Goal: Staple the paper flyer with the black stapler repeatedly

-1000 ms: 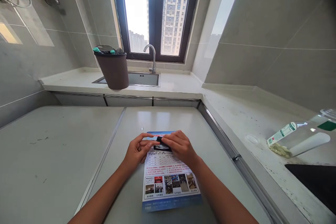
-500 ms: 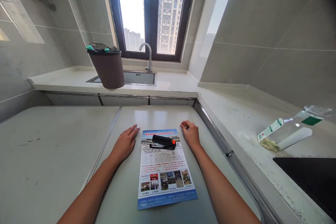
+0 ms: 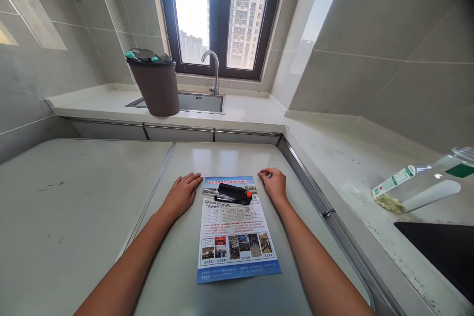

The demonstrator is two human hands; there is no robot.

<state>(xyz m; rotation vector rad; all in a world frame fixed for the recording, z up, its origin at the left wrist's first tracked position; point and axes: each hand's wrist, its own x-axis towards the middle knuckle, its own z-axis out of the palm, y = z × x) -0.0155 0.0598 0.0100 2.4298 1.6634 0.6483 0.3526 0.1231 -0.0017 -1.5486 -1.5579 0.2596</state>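
A printed flyer (image 3: 235, 237) with blue edges lies flat on the grey table (image 3: 92, 217) in front of me. A black stapler with an orange end (image 3: 231, 193) rests across the flyer's top part, with a silver strip showing at its left. My left hand (image 3: 182, 193) lies flat on the table just left of the flyer, fingers stretched out, holding nothing. My right hand (image 3: 273, 183) rests on the table just right of the flyer's top corner, fingers loosely curled, with nothing visible in it.
A brown bin (image 3: 157, 84) stands on the far counter by the sink (image 3: 196, 102) and tap (image 3: 214, 71) under a window. A clear plastic bottle (image 3: 418, 187) lies on the right counter. A black hob (image 3: 440, 252) is at the near right.
One second ago both hands were on the stapler over the flyer's top. They let go and moved apart to rest on the table on either side; the stapler stays on the flyer.
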